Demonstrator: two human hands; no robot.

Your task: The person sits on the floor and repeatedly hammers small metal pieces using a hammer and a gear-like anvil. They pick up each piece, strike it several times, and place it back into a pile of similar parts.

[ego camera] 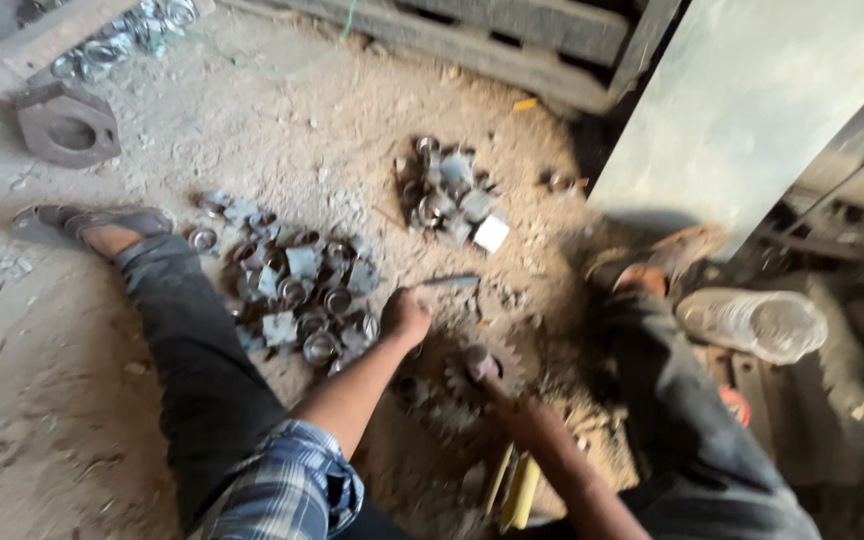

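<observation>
Dusty floor holds a clear plastic bottle, contents unclear; left hand grips a rod, right hand blurred, grip unclear

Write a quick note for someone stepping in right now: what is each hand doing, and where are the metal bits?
Left hand: closed around a thin metal rod, at the edge of the near pile of metal parts.
Right hand: resting on a toothed gear on the dirt floor; grip blurred.
Second pile lies farther off, a plastic bottle to the right.
Done or left: both piles look alike; cannot tell which is finished.
</observation>
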